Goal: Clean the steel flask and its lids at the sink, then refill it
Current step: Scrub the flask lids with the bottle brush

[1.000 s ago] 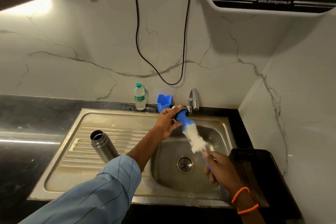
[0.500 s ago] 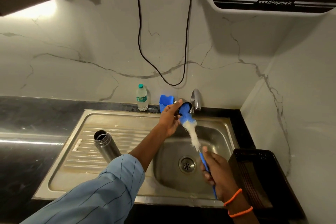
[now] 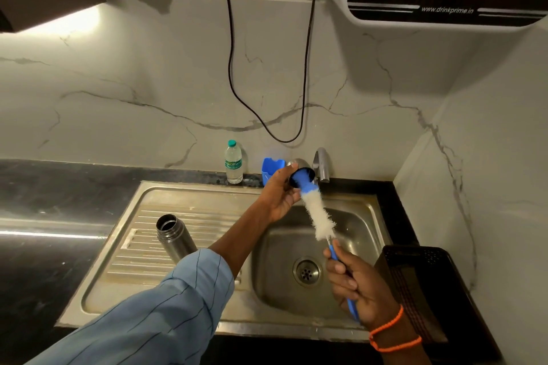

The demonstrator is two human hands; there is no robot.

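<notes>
Your left hand (image 3: 278,192) pinches the lid (image 3: 300,176) over the sink (image 3: 370,216); your right hand (image 3: 353,284) grips the bottle brush (image 3: 318,213), its tip touching the lid. The open steel flask (image 3: 175,238) stands on the drainboard.

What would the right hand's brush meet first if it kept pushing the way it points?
The lid in the left hand: the bottle brush, gripped by the right hand, already has its tip there, though depth is unclear.

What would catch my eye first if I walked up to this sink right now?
Probably the fluffy white bottle brush held over the sink basin, its blue tip pushed into a small lid that the left hand grips near the tap, while the right hand grips the handle. Next, the open steel flask standing on the draining board at left.
</notes>
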